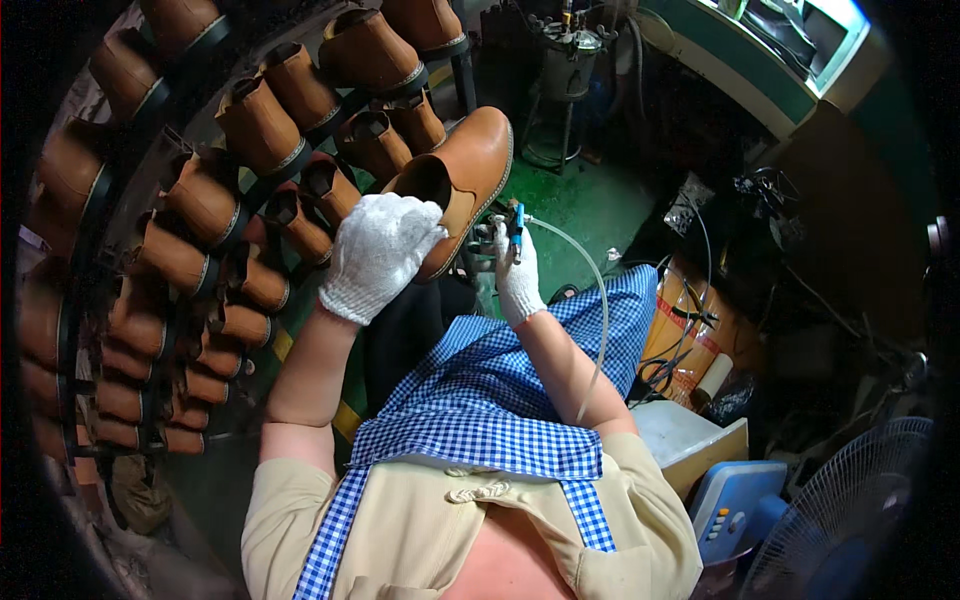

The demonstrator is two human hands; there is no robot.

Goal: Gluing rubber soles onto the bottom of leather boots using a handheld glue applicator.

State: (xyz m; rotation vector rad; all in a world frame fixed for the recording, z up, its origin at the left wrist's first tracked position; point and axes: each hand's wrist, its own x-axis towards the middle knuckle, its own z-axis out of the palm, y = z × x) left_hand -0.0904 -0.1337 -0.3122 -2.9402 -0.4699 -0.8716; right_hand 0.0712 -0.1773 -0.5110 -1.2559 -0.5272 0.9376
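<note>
A brown leather shoe [478,150] is tilted in front of me, its toe pointing up and to the right and its pale stitched sole edge along the right side. My left hand [378,250], in a white knitted glove, is closed on the shoe's opening near the heel; the fingertips are partly hidden. Just right of the sole, my gloved right hand [517,282] grips a small spray gun [517,232] with a blue part. From the gun a clear hose [592,262] curves down past my right forearm. The gun's front end is hard to make out.
On the left, a dark rack [70,350] carries rows of similar brown shoes [262,125]. A metal pot [568,65] stands on a frame ahead. To my right are a cardboard piece [680,340] with pliers [697,310], an open box [690,440] and a fan [850,510].
</note>
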